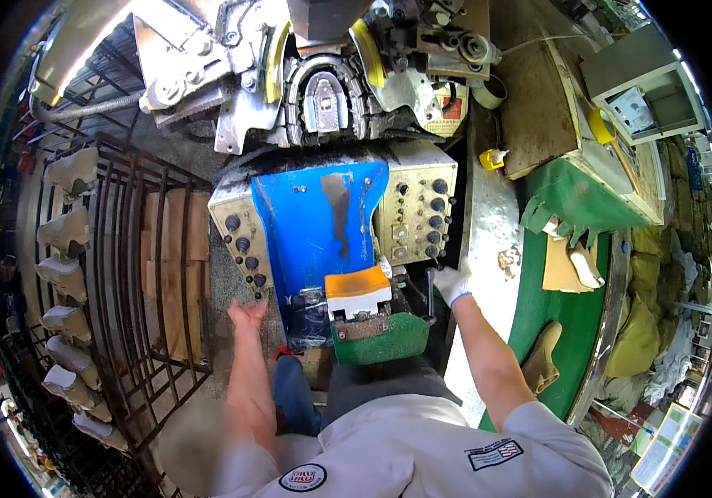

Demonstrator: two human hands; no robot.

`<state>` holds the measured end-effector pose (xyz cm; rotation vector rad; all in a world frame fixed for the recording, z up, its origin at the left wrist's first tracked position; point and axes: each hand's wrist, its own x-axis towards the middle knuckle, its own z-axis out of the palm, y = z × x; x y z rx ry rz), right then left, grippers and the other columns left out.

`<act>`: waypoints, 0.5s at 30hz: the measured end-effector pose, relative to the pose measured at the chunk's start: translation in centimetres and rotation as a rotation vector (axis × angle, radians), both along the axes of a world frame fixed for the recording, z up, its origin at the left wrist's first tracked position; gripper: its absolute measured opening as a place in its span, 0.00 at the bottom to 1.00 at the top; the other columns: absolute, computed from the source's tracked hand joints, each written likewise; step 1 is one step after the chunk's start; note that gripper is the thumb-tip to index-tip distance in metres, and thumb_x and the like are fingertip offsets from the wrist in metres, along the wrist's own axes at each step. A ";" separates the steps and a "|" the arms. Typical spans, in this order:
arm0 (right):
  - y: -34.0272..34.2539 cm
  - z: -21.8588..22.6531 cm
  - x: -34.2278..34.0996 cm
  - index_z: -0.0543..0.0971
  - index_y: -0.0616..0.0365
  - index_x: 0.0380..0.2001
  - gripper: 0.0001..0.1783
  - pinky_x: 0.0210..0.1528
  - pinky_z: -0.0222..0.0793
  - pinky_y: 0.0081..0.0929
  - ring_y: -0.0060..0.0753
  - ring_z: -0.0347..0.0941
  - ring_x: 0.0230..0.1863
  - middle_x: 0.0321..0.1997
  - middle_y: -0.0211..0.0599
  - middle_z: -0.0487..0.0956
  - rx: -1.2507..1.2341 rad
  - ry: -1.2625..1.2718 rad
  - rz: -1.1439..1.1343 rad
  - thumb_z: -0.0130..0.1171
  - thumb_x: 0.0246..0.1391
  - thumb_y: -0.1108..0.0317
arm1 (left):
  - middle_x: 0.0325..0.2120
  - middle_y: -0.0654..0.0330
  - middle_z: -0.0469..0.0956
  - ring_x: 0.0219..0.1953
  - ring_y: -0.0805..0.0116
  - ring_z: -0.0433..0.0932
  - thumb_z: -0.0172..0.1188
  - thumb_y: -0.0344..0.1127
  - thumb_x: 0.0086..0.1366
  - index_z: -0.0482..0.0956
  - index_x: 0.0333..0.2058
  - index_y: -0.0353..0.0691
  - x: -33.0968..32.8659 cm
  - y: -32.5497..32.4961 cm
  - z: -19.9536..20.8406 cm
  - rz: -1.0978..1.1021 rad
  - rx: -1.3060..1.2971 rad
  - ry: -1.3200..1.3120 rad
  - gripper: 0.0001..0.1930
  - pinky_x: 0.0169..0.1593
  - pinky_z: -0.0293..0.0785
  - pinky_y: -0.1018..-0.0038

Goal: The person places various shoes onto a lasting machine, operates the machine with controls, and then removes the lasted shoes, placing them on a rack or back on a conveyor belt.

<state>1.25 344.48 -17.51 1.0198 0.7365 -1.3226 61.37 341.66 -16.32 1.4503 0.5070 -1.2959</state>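
Observation:
My bare left hand (248,316) is open beside the left control panel (238,217) of a shoe-lasting machine, just below its black knobs, with nothing visible in it. My right hand (452,285), in a white glove, is closed at the top of a metal lever (430,297) below the right control panel (419,214); its fingers are partly hidden. Between my hands sits an orange-and-white padded block (357,286) above a green cover (381,339). A blue metal chute (310,216) rises behind it toward the dark clamp ring and metal toe form (325,104).
On my left a metal rack (127,274) carries several beige shoe uppers (65,232). To my right runs a green conveyor (530,307) with a tan boot (543,357) and another shoe piece (586,267). A wooden bench (543,108) and yellow bottle (493,158) stand beyond.

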 end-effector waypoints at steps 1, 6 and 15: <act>0.7 0.5 0.0 0.47 0.63 0.76 0.53 0.75 0.50 0.59 0.54 0.55 0.77 0.78 0.59 0.55 0.013 0.182 0.099 0.43 0.65 0.30 | 0.75 0.30 0.33 0.75 0.27 0.46 0.43 0.60 0.77 0.31 0.72 0.20 -0.5 -0.3 0.0 0.025 0.002 0.054 0.50 0.72 0.58 0.37; -1.7 2.9 -1.2 0.41 0.78 0.74 0.63 0.75 0.56 0.54 0.64 0.55 0.75 0.75 0.70 0.56 -0.170 0.446 0.246 0.48 0.65 0.29 | 0.71 0.23 0.43 0.72 0.22 0.51 0.48 0.58 0.76 0.34 0.71 0.16 -0.8 -3.9 0.9 0.020 -0.165 0.157 0.51 0.71 0.63 0.40; -1.1 3.2 0.0 0.31 0.77 0.74 0.69 0.76 0.54 0.58 0.75 0.50 0.76 0.79 0.72 0.41 -0.002 0.487 0.312 0.58 0.61 0.32 | 0.72 0.32 0.41 0.72 0.24 0.49 0.50 0.53 0.76 0.30 0.72 0.22 -0.4 -0.7 -1.9 0.096 -0.137 0.066 0.49 0.68 0.67 0.36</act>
